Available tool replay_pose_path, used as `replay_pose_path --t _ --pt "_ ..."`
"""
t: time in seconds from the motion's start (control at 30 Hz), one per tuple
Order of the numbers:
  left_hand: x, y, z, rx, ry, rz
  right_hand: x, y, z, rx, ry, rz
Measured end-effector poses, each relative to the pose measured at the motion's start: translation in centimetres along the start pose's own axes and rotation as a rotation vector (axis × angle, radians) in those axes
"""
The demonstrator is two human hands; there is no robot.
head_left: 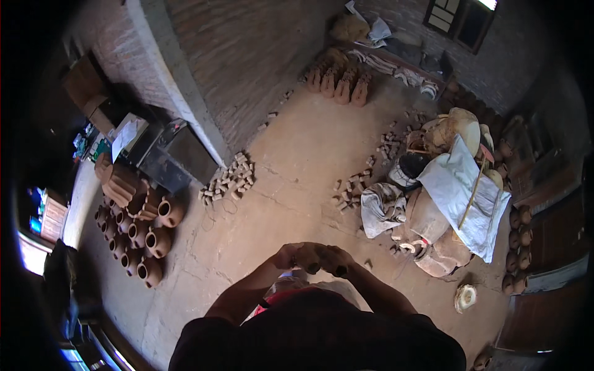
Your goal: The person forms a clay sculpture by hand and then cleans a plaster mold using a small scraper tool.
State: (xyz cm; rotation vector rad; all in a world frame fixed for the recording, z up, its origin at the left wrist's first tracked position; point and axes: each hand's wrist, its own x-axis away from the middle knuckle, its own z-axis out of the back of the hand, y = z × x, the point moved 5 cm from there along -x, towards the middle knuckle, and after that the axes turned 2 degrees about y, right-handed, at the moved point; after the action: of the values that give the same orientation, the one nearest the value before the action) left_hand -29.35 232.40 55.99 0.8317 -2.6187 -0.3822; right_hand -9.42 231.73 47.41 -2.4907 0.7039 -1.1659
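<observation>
In front of my body, both arms reach forward and my hands come close together. My left hand is closed around a short brown clay cylinder, whose dark end faces back toward me. Beside it, my right hand closes on a second short brown clay cylinder. The two pieces sit side by side, and shadow hides whether they touch. Most of the fingers are dark and hard to separate from the clay.
Round clay pots stand in rows at left, near a heap of small clay cylinders. At right, large pottery lies partly under a white sheet. Tall clay pieces line the far wall. A pale round object rests on the floor.
</observation>
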Motion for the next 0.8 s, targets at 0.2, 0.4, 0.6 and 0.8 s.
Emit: replay_pose_path --t 0.2,0.4,0.6,0.8 --pt "-7.4 21.0 7.3 -0.349 0.27 0.041 -14.6 -16.1 -6.1 -0.409 -0.292 0.042" --pt "-21.2 37.7 10.5 -0.359 0.219 0.022 -26.5 -32.6 -2.5 0.081 0.1 0.167" --pt "-35.6 53.5 14.9 -0.348 0.314 0.081 -39.1 -52.2 -0.6 0.21 -0.125 0.267" --pt "-51.9 67.6 11.2 -0.044 0.196 0.145 -47.1 -69.5 5.5 -0.235 -0.09 0.126"
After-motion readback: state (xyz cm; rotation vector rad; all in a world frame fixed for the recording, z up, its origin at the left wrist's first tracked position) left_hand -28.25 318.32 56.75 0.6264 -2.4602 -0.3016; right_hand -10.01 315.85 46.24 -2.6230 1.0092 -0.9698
